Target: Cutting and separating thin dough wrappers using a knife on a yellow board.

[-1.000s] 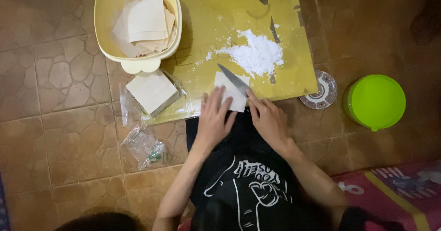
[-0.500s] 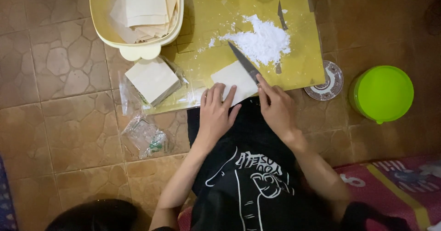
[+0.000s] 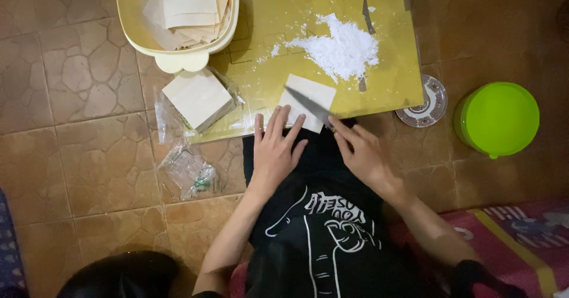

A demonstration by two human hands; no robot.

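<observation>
Yellow cutting board (image 3: 278,43) lies on the tiled floor, flour pile (image 3: 344,49) well apart from the cut. Pale dough square (image 3: 309,96) sits at the board's near edge. Left hand (image 3: 276,150) presses it flat, fingers spread, steadying it. Right hand (image 3: 361,153) grips 1 knife (image 3: 305,103), blade laid across the square.

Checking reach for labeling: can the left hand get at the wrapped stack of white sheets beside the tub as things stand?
Probably yes. The left hand lies flat at the near edge of the yellow board, and the wrapped stack sits just to its left with nothing between them. Only the right hand holds the knife.
</observation>
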